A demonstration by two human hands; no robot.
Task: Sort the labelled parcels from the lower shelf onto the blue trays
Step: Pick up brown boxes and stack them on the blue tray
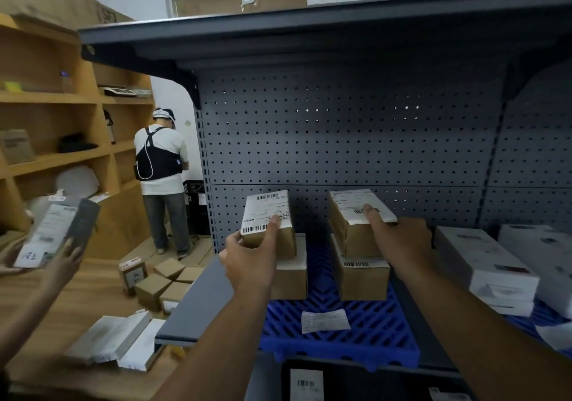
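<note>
My left hand (250,261) grips a small brown labelled parcel (268,219), held just above another brown parcel (291,272) on the blue tray (337,335). My right hand (399,241) grips a second brown labelled parcel (356,222), resting on or just over a labelled brown parcel (363,276) on the same tray. A loose white label (325,320) lies on the tray's grid. Below the shelf edge a labelled parcel (306,383) shows on the dark lower shelf.
White boxes (486,264) are stacked on a second blue tray (541,317) at right. Someone's hands (66,256) at left hold a flat labelled box. Brown and white parcels (154,286) lie on the wooden floor. Another person (162,180) stands by the wooden shelving.
</note>
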